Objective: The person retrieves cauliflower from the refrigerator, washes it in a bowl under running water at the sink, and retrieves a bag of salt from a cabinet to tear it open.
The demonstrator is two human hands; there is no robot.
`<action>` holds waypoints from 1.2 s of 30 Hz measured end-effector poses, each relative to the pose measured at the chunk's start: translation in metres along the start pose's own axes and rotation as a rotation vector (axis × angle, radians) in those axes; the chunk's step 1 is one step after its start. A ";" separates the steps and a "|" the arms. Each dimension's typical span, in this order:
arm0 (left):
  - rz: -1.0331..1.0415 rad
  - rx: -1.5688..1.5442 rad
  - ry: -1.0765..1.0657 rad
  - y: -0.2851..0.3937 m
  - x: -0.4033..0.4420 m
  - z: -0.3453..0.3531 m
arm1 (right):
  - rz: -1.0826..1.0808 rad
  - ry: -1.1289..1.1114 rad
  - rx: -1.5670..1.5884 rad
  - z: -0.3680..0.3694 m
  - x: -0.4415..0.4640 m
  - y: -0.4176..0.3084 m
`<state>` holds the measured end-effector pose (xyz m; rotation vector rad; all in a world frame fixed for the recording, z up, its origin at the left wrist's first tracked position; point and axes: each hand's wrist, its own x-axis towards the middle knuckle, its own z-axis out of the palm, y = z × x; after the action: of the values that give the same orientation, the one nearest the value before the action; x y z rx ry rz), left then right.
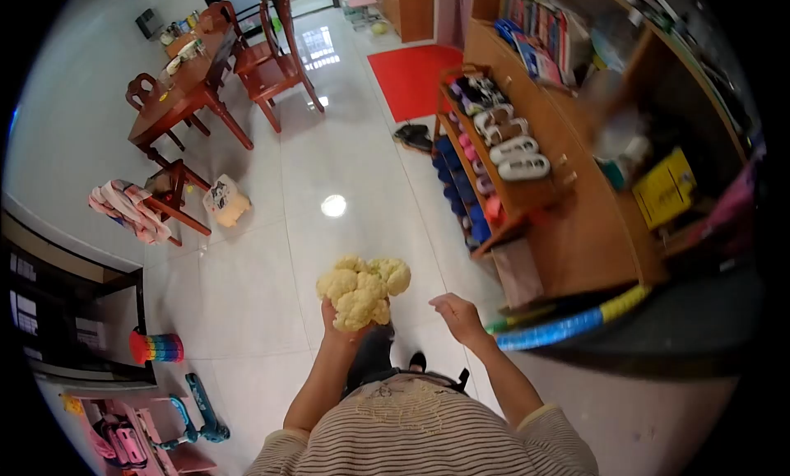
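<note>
A pale yellow cauliflower (359, 293) is held up in front of my body, and my left hand (336, 318) is closed around its lower left side. The fingers behind the cauliflower are mostly hidden. To the right of it, apart from it, my right hand (457, 313) hangs in the air with its fingers loosely curled together. Nothing shows in that hand, and it touches nothing.
A shoe rack (494, 159) stands along the right beside a wooden cabinet (568, 221). A blue and yellow hoop (553, 332) lies near its end. Left are a dining table (185, 89), chairs, a small stool (225, 201) and a scooter (206, 406). Ahead lies a red mat (411, 79).
</note>
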<state>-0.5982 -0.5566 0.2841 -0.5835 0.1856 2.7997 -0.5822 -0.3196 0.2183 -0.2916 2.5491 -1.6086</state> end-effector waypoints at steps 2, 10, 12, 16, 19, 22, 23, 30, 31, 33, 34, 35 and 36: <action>0.009 -0.064 0.001 0.022 0.043 0.014 | -0.021 -0.024 -0.031 -0.002 0.066 0.006; 0.007 -0.134 0.047 0.143 0.263 0.085 | 0.174 -0.054 0.054 -0.007 0.325 0.033; -0.028 -0.166 0.027 0.170 0.321 0.113 | 0.261 -0.035 0.067 -0.018 0.378 0.033; -0.051 -0.145 0.012 0.223 0.436 0.164 | 0.295 0.080 0.117 -0.041 0.476 0.034; -0.037 -0.127 -0.004 0.260 0.532 0.201 | 0.354 0.110 0.110 -0.064 0.569 0.037; -0.015 -0.104 -0.012 0.299 0.623 0.245 | 0.310 0.134 0.098 -0.084 0.669 0.066; -0.009 -0.087 0.006 0.312 0.649 0.254 | 0.282 0.136 0.052 -0.093 0.707 0.067; 0.053 -0.011 0.045 0.416 0.814 0.369 | 0.376 0.103 0.316 -0.105 0.982 0.061; 0.058 -0.040 0.019 0.436 0.832 0.379 | 0.299 0.078 0.236 -0.101 1.024 0.046; 0.074 -0.081 -0.047 0.470 0.879 0.398 | 0.162 0.000 0.157 -0.104 1.105 0.018; 0.103 -0.082 -0.026 0.486 0.900 0.414 | 0.128 -0.008 0.134 -0.100 1.147 0.012; 0.121 -0.097 -0.033 0.504 0.932 0.424 | 0.093 -0.015 0.114 -0.096 1.191 0.009; 0.138 -0.112 -0.040 0.521 0.964 0.429 | 0.052 -0.022 0.107 -0.093 1.231 0.011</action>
<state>-1.7593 -0.7456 0.3173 -0.5589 0.0637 2.9679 -1.8024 -0.5062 0.2568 -0.2289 2.4233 -1.7052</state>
